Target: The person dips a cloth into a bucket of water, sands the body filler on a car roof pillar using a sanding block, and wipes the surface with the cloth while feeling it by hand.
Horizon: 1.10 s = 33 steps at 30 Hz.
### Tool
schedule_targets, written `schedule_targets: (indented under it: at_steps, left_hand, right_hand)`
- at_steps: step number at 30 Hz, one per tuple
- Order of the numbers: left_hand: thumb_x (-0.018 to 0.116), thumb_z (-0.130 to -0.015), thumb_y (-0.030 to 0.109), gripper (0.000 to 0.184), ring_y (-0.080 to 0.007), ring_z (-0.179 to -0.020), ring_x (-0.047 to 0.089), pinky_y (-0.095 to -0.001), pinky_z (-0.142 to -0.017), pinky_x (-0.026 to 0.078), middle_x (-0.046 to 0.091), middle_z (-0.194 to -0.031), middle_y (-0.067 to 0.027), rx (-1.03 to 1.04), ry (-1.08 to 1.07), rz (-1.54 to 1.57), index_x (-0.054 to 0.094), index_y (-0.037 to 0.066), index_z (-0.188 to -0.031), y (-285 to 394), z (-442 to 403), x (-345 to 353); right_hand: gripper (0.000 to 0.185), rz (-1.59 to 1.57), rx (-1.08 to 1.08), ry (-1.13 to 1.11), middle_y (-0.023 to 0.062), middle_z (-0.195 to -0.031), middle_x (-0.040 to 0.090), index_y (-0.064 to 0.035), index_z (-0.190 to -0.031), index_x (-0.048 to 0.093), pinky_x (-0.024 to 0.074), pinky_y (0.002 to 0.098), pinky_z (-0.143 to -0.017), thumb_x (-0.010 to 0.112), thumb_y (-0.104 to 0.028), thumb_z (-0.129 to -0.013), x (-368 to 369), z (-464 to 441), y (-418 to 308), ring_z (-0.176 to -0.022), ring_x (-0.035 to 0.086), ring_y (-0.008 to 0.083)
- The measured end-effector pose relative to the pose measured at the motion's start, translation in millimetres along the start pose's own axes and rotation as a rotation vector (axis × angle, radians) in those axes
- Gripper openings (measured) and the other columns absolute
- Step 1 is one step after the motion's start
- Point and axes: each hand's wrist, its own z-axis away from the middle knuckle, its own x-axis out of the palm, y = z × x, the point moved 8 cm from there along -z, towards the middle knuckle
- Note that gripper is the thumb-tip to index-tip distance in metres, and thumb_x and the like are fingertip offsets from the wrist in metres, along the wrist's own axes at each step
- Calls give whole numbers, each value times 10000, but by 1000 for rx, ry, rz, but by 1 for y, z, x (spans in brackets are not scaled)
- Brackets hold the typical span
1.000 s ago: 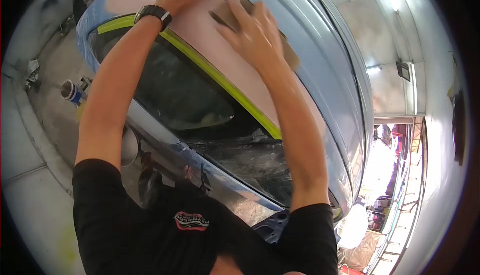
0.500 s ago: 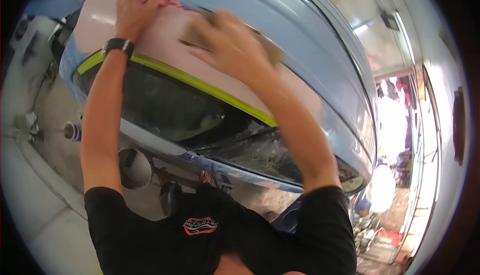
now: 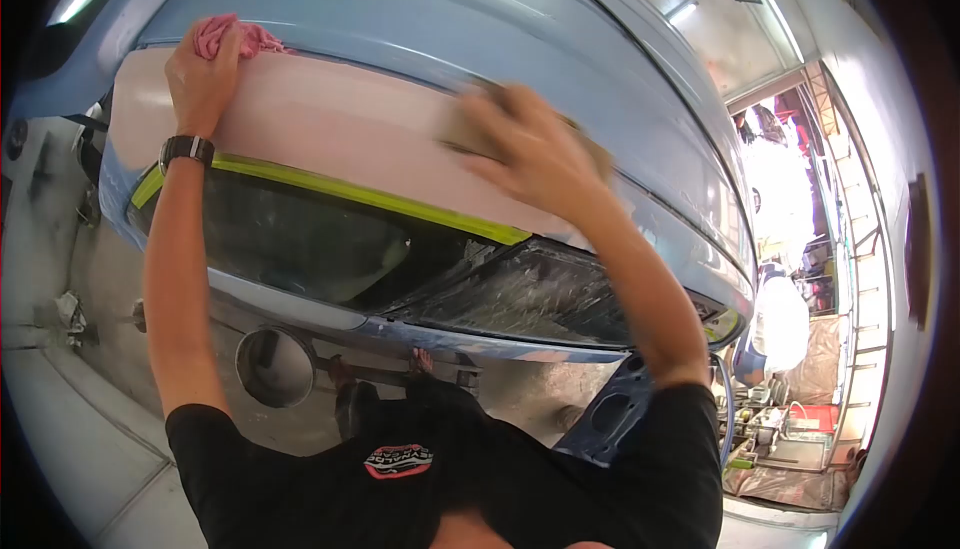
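My left hand (image 3: 203, 84), with a dark watch (image 3: 187, 152) at its wrist, grips a bunched pink cloth (image 3: 238, 37) at the upper left of a pale pinkish panel (image 3: 340, 104). That panel is part of a blue car (image 3: 400, 9). Toward the panel's right side, my right hand (image 3: 535, 154) is closed on a long, flat, brownish sanding block (image 3: 460, 132), which lies against the surface. Motion blurs the hand and block. Yellow-green tape (image 3: 370, 196) runs along the panel's lower edge, above a dark window (image 3: 300, 234) smeared with whitish residue toward the right.
A bucket (image 3: 275, 367) stands on the floor below the car, near my feet. A dark blue part with a round hole (image 3: 612, 411) is beside my right side. Farther right, a bright doorway (image 3: 785, 199) opens beside a pale wall, with clutter (image 3: 770, 424) on the floor.
My right hand has slid the sanding block rightward along the panel. My left hand, still holding the cloth, is farther left. The whole view has shifted slightly.
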Motion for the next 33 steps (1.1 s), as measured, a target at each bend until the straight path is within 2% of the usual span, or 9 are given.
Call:
schedule_targets:
  at_steps: [4, 7, 11, 15, 19, 22, 25, 28, 33]
  left_hand:
    - [726, -927, 276, 316, -235, -871, 738, -355, -835, 560, 776, -944, -143, -16, -10, -24, 754, 17, -1105, -4, 0, -3]
    - [722, -929, 274, 314, -246, -887, 740, -360, -838, 559, 777, -952, -146, -7, -25, -34, 756, 23, -1113, -4, -1, -3]
    - [714, -932, 262, 311, -243, -903, 741, -359, -854, 558, 778, -970, -152, -15, -20, 17, 758, 25, -1128, -1, -1, 0]
    - [709, -937, 247, 314, -232, -930, 736, -351, -877, 555, 778, -1012, -158, 2, -16, -50, 756, 17, -1144, -3, 0, -1]
    - [698, -949, 222, 302, -215, -948, 727, -344, -888, 554, 777, -1030, -144, -10, -61, -31, 753, 1, -1148, -2, 0, -1]
    - [695, -958, 209, 286, -205, -946, 722, -338, -881, 555, 775, -1012, -127, 25, -50, 25, 752, -5, -1138, -8, -1, 1]
    - [700, -960, 219, 289, -207, -943, 723, -338, -871, 557, 772, -997, -115, -7, -49, 10, 752, -7, -1132, -9, -1, 1]
    - [705, -950, 235, 301, -214, -937, 726, -348, -870, 557, 774, -991, -121, -119, -65, 81, 754, -1, -1131, -17, 1, 5]
    - [707, -939, 247, 295, -230, -910, 729, -360, -849, 562, 773, -971, -137, 10, -8, -13, 760, 11, -1108, -6, 0, -1]
  right_hand:
    - [650, -120, -141, 180, 219, -1209, 559, -133, -1475, 548, 481, 508, -1011, 702, -477, -946, 42, -114, -80, -1141, 574, 409]
    - [710, -132, -32, -73, 226, -1258, 558, -144, -1510, 529, 481, 508, -1037, 740, -467, -914, 25, -53, -40, -1189, 571, 416]
    - [819, -17, 82, -42, 256, -1367, 527, -184, -1585, 462, 491, 532, -1038, 791, -408, -869, -30, 95, 50, -1256, 548, 433]
    - [742, -3, 17, -82, 258, -1321, 561, -116, -1518, 501, 498, 538, -1019, 764, -403, -887, -4, 20, 9, -1199, 572, 435]
    - [676, -27, -139, 4, 246, -1305, 581, -56, -1408, 567, 482, 499, -1071, 652, -556, -961, 53, -114, -83, -1246, 573, 423]
    - [687, -107, -153, 93, 241, -1279, 587, -99, -1448, 547, 479, 504, -1074, 664, -558, -951, 48, -90, -66, -1252, 570, 421]
    - [783, -90, -11, 5, 237, -1310, 553, -187, -1571, 468, 498, 525, -1026, 727, -527, -915, 0, 24, 9, -1194, 574, 421]
    - [783, -14, 84, 4, 252, -1335, 552, -173, -1572, 481, 500, 544, -1017, 771, -432, -892, -47, 113, 55, -1185, 582, 431]
    - [728, -88, -71, 20, 245, -1296, 562, -135, -1540, 486, 492, 520, -1047, 716, -466, -934, 13, -19, -9, -1197, 577, 434]
